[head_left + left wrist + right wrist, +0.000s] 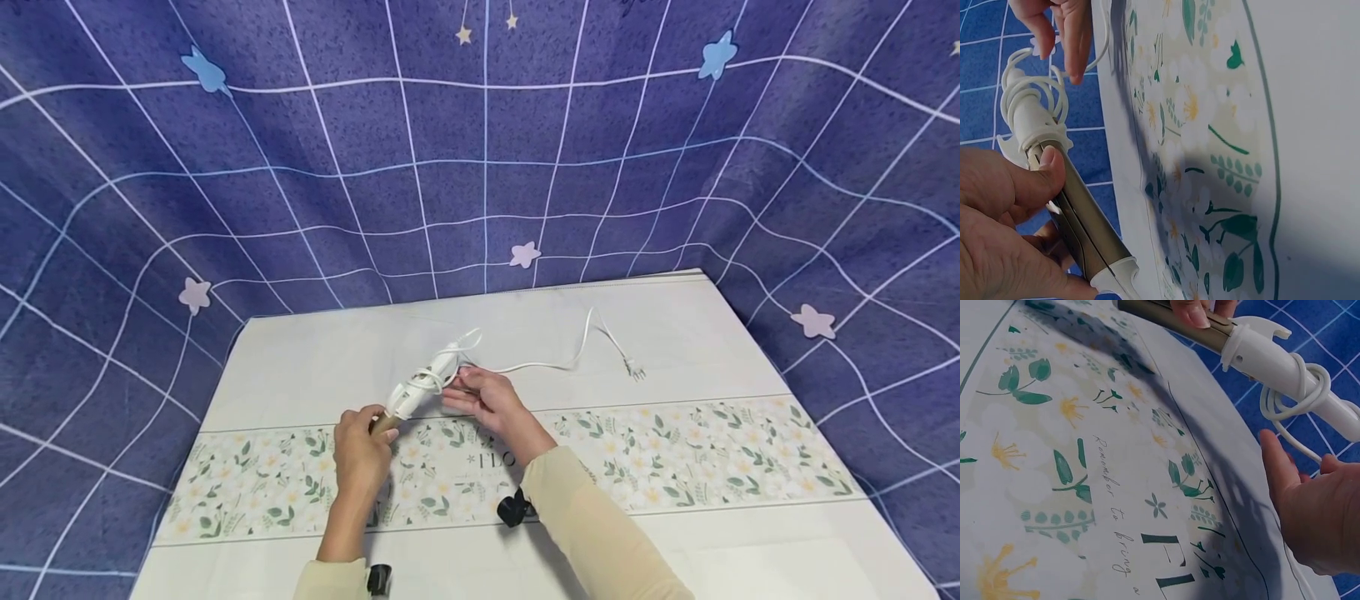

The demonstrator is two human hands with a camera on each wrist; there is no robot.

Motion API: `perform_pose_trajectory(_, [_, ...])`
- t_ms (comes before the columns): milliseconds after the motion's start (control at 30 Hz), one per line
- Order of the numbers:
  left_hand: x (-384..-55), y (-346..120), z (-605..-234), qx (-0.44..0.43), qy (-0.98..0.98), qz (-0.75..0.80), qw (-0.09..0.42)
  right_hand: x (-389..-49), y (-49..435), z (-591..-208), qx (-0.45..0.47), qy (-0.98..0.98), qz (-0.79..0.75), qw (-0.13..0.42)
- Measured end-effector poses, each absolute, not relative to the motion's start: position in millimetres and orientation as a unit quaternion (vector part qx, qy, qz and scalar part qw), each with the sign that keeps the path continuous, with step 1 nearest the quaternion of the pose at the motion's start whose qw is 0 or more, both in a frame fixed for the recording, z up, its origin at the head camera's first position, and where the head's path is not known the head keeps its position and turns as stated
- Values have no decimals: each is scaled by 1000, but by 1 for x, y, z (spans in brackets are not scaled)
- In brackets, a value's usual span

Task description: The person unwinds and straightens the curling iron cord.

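A curling iron with a white handle (408,396) and a gold-brown barrel (1088,209) is held tilted above the table, its handle pointing away. My left hand (362,446) grips the barrel just below the handle, thumb lying along it. White cord (1297,400) loops several times around the handle. By the handle's far end is my right hand (487,400), its fingers extended beside the loops. In the right wrist view the cord runs down to that hand and passes behind it; whether it touches the fingers is hard to see.
The loose cord trails over the white table (337,350) to a plug (634,368) at the back right. A floral band (675,454) with lettering crosses the tabletop. Blue curtain (450,125) with a grid and stars hangs behind and along both sides.
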State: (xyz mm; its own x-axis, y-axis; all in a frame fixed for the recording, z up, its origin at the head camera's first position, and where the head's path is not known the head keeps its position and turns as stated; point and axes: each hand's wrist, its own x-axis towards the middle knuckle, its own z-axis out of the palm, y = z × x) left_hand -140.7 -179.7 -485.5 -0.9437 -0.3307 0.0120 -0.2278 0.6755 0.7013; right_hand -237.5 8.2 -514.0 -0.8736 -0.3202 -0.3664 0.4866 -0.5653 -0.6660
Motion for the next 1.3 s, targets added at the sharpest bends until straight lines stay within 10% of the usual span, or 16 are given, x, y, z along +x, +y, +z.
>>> perform_pose_trajectory(600, [-139,-179,-486,148,-911,-379,65,-247,11,-511,89,406,-882,222])
perform_pose_trajectory(1300, [-132,-198,-480,137,-917,-375,4,-266,40,-495,137,338,-930,54])
